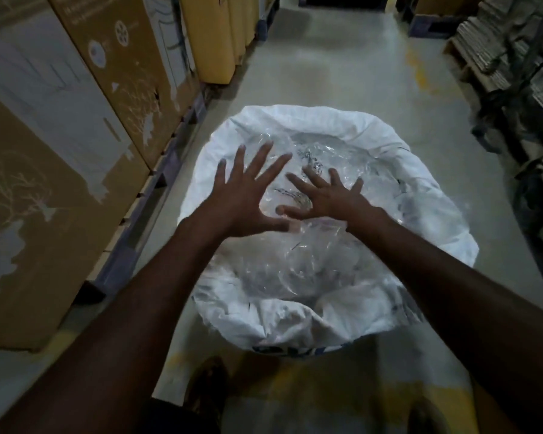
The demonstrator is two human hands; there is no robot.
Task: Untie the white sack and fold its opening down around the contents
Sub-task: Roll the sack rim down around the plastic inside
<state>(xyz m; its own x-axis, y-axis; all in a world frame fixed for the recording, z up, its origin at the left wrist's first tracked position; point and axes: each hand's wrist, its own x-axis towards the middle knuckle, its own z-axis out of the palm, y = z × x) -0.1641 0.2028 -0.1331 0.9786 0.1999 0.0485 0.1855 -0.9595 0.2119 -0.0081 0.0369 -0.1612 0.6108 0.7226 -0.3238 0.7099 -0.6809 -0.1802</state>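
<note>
The white sack [433, 220] stands on the floor in front of me with its mouth wide and its rim rolled down into a thick collar. Crumpled clear plastic [295, 267] fills the inside. My left hand [248, 195] hovers flat over the plastic near the sack's left side, fingers spread and holding nothing. My right hand [323, 195] lies beside it, fingers spread, palm down on or just above the plastic. The two thumbs nearly meet.
Tall cardboard boxes [60, 170] on pallets line the left of the aisle. Dark racking with stacked material [514, 57] runs along the right. Grey concrete floor [342, 64] stretches ahead beyond the sack. My shoes [207, 393] show at the bottom edge.
</note>
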